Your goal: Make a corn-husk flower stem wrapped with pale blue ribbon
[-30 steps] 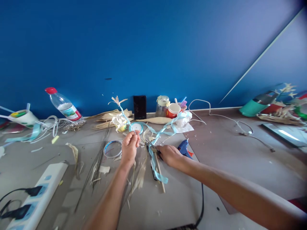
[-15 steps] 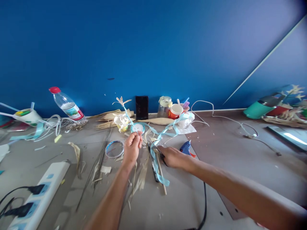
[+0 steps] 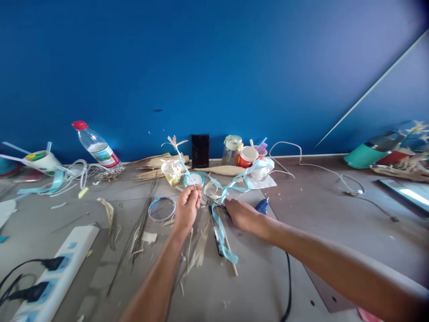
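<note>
My left hand (image 3: 187, 205) pinches the lower end of a craft flower (image 3: 179, 156). Its stem is wrapped in light blue and its pale, dry-looking petals point up and away from me. Closed around the dark handles of a pair of scissors (image 3: 217, 203) is my right hand (image 3: 241, 215), with the metal blades toward the left hand. A light blue ribbon (image 3: 219, 232) passes by the scissors and hangs toward me; whether the blades touch it I cannot tell. Behind the left hand lies a ribbon spool (image 3: 194, 179). A black pen (image 3: 215, 230) and a thin stick (image 3: 228, 246) lie below the scissors.
A blue glue gun (image 3: 262, 206) lies right of my right hand. A tape roll (image 3: 161, 209), thin wires (image 3: 144, 214) and husk scraps (image 3: 197, 250) lie around the left forearm. Along the wall stand a phone (image 3: 200, 151), a jar (image 3: 231, 150) and paper cups (image 3: 247, 156). A power strip (image 3: 63, 264) is at left.
The view has shifted slightly, so everything sits a little further right. My right hand has turned a little and the scissors lie flatter. The left hand keeps its hold on the flower stem.
</note>
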### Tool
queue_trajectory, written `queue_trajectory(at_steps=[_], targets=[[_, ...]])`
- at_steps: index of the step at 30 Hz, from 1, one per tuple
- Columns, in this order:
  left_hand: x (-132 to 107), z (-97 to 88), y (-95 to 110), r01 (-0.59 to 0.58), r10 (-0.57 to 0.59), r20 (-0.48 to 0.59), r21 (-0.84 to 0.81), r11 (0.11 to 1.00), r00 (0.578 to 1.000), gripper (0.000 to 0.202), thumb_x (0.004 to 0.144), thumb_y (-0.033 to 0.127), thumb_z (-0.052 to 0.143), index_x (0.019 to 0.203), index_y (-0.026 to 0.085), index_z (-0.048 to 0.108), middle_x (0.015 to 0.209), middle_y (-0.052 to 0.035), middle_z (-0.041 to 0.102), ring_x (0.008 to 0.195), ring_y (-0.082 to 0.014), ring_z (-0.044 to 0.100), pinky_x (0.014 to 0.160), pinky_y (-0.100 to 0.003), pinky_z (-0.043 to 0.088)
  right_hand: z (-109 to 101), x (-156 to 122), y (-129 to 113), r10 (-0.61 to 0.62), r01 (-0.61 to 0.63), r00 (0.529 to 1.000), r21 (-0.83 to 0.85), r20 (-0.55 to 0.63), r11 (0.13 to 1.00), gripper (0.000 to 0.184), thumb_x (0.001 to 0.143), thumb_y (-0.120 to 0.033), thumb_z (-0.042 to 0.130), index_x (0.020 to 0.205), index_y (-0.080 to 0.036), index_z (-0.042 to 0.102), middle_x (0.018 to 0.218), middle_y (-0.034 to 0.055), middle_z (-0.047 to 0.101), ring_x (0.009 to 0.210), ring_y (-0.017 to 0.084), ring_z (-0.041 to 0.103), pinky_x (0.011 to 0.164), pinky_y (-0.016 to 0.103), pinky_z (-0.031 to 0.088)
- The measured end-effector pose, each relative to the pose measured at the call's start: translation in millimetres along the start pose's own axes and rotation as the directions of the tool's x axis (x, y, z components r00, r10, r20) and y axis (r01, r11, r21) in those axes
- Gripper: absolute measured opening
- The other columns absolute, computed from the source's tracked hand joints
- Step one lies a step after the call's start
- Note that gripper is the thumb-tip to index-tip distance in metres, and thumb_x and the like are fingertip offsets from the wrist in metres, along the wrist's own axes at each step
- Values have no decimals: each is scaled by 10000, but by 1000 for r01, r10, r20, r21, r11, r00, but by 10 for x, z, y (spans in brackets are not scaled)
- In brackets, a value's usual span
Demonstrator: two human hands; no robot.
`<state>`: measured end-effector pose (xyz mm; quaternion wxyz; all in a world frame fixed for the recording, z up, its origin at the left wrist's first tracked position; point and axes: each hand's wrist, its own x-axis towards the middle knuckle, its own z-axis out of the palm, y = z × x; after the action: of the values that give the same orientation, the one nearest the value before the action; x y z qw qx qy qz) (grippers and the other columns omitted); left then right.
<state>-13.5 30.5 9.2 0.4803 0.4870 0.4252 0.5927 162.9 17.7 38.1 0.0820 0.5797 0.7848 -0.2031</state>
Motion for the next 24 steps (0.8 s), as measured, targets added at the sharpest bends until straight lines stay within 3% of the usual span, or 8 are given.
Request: queue_trajectory(at_steps=[3,6,8,11,16,18,20,24], targets=[[1,-1,-8,3,-3,1,-5,1000,1000,189,822,315,519,888,165,614,669,18,509,478,-56,376,496,-209,327,-24,5,37,-63,63,998,-4,23,998,556,658,-45,539,1211,-65,483,940,166,667,794,257,631,600,265,401],[2,-11,-24,8,-8,-6,7,1000,1000,191,826,304,515,906,164,618,660,18,505,493,-61,379,507,-210,328,-116,-36,-23,-16,17,1000,-115,8,993,608,717,-47,472,1319,-86,397,885,158,679,760,282,647,574,297,410],[3,-19,-34,25,-24,-18,22,999,1000,199,824,309,521,915,167,625,653,18,502,502,-65,384,510,-209,329,-202,-56,-94,8,-9,1000,-217,-1,976,479,757,-49,433,1226,-92,519,876,173,678,786,302,652,594,323,427],[3,-25,-40,63,-61,-43,34,997,997,206,810,323,538,909,173,639,658,15,503,504,-66,388,495,-209,320,-316,-24,-150,2,0,1000,-257,5,966,261,796,-135,462,928,-90,682,864,190,674,827,316,647,631,340,444],[9,-30,-22,129,-128,-60,12,992,990,221,781,330,563,899,163,647,654,17,503,501,-58,383,478,-195,306,-428,132,-98,-40,33,999,-217,-27,976,273,815,-280,489,817,-104,699,896,178,666,810,288,637,647,330,440],[19,-34,-9,144,-143,-61,0,990,988,230,773,326,564,899,151,643,638,23,496,484,-53,372,463,-189,293,-489,191,-114,-72,62,992,-99,-100,993,286,830,-287,461,795,-124,693,874,145,668,800,255,626,659,316,432],[31,-40,0,137,-138,-53,-7,990,989,230,771,318,559,904,147,636,632,30,496,466,-46,357,450,-187,275,-566,250,-183,-113,140,978,151,-175,978,275,834,-303,453,842,-151,683,815,81,666,723,188,612,641,279,425],[46,-53,0,108,-106,-44,48,993,993,183,781,307,541,822,149,622,587,44,476,454,-47,341,451,-191,268,-696,403,-424,-167,265,962,575,-218,774,286,763,-335,542,976,-164,626,729,-21,610,506,76,502,519,211,388]])
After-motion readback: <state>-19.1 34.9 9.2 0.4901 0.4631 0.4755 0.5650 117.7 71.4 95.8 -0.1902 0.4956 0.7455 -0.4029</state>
